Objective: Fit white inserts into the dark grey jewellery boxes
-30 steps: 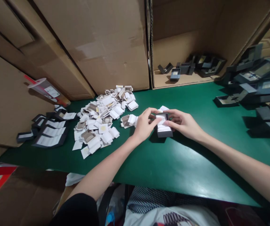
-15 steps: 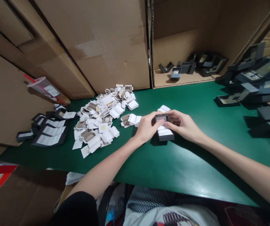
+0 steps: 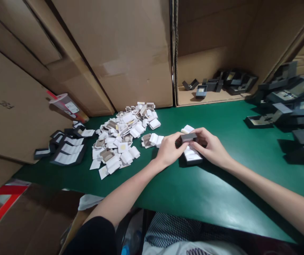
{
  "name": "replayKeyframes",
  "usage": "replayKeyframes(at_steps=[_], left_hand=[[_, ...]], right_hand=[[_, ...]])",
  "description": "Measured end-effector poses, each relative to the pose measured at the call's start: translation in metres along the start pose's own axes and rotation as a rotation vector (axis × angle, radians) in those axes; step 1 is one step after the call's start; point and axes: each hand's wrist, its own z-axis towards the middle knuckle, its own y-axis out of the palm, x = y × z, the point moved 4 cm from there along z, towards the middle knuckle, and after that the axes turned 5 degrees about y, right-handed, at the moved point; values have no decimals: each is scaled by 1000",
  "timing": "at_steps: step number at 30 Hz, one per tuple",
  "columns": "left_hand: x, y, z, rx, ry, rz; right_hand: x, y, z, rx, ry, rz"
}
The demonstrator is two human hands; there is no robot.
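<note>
My left hand (image 3: 168, 149) and my right hand (image 3: 212, 146) pinch a small dark box (image 3: 189, 137) from its two sides, fingers behind and thumbs in front. What is inside this box is turned out of sight. Just below it, a black box with a white insert (image 3: 193, 162) lies on the green table, partly covered by my hands. A white folded piece (image 3: 187, 129) shows beyond my fingertips. Left of my left hand lie a few folded white card inserts (image 3: 154, 139), one with a grey-brown hollow.
A heap of white card inserts (image 3: 120, 136) spreads across the left of the green table (image 3: 183, 193). Black boxes with white linings (image 3: 69, 150) lie farther left, near a lidded cup (image 3: 69, 106). Open dark boxes (image 3: 295, 95) pile up at right; more sit inside a cardboard carton (image 3: 202, 60).
The small dark box has tilted between my hands, so its outer side shows instead of its opening. The whole view has shifted slightly; both hands keep their hold.
</note>
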Motion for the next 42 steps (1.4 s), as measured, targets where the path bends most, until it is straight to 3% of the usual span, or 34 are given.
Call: replayKeyframes(at_steps=[4, 8, 12, 16, 18, 20, 23, 29, 32, 35, 38, 42], left_hand=[[4, -13, 3, 10, 19, 85], [17, -51, -4, 94, 73, 234], [16, -121, -31, 267, -10, 320], [-9, -216, -72, 605, -244, 616], [-26, -258, -92, 709, -355, 804], [-43, -288, -108, 696, -433, 995], [-67, -312, -122, 560, -517, 1114], [-96, -322, -139, 499, -757, 1184], [-101, -319, -140, 507, -771, 1215], [-98, -312, -134, 539, -685, 1242], [-85, -292, -121, 560, -559, 1249], [-51, -232, -92, 420, -236, 1154]], right_hand=[[5, -1, 3, -91, -14, 84], [11, -3, 4, -164, 35, 149], [13, -3, 3, -181, 79, 132], [12, 0, 3, -208, 81, 23], [11, 0, 3, -201, 73, 16], [12, 0, 3, -181, 70, 37], [14, -1, 3, -173, 74, 48], [16, 0, 3, -175, 77, 11], [16, 0, 3, -182, 77, 2], [13, -2, 3, -152, 52, -3], [6, -7, 3, -18, -13, -128], [-1, -11, 4, 112, -148, -363]])
